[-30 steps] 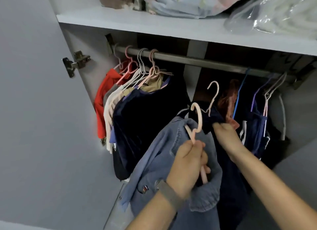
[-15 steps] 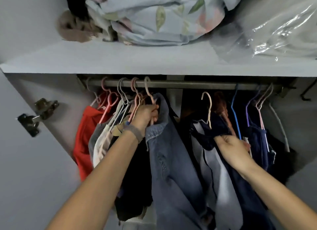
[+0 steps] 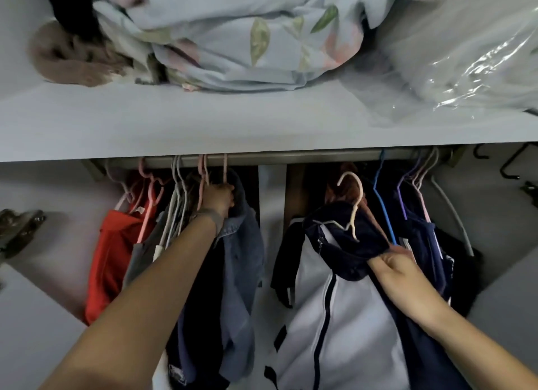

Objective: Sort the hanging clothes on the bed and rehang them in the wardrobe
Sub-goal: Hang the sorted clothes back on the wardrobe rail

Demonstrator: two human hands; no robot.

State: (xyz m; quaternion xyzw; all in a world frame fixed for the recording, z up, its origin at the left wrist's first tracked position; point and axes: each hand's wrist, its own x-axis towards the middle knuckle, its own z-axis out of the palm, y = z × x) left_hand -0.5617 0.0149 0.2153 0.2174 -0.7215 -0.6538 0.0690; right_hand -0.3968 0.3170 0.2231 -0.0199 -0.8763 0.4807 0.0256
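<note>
My left hand (image 3: 219, 198) is raised just under the wardrobe rail (image 3: 291, 157) and grips the pink hanger (image 3: 224, 171) of a blue denim garment (image 3: 238, 261); the hanger's hook is over the rail. My right hand (image 3: 403, 276) holds a navy and white jacket (image 3: 334, 308) by its collar. That jacket sits on a pale pink hanger (image 3: 356, 206) whose hook is below the rail and free of it. A red garment (image 3: 107, 258) and several others hang at the left of the rail, several dark blue ones (image 3: 422, 238) at the right.
A white shelf (image 3: 203, 127) runs just above the rail and carries floral bedding (image 3: 233, 40), a brown fuzzy item (image 3: 70, 63) and a clear plastic bag (image 3: 465, 54). A door hinge (image 3: 17, 226) sticks out at the left. A white divider (image 3: 272, 191) stands behind the gap in the clothes.
My left hand has lifted the denim garment from low in front of me up to the rail and hooked its hanger on. My right hand has stayed on the navy and white jacket.
</note>
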